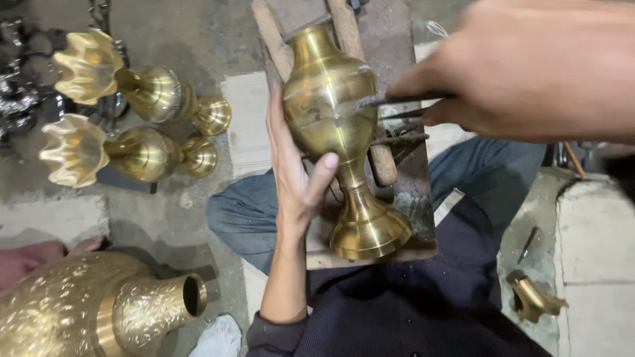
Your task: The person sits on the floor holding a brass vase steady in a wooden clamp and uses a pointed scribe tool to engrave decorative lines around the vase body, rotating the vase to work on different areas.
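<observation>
My left hand (pixel 296 173) cups the brass vase (pixel 337 125) lying on a worn wooden board (pixel 410 192) across my lap. My right hand (pixel 522 73) pinches a thin tool (pixel 397 100) against its belly. Dusty concrete floor (pixel 198 39); two fluted vases (pixel 132 122) lie far left.

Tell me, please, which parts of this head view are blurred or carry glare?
In the head view, the right hand looms close and soft with blur; the brass vase carries bright glare streaks on its belly and foot; the left hand is fairly sharp; the two fluted vases gleam evenly.
</observation>
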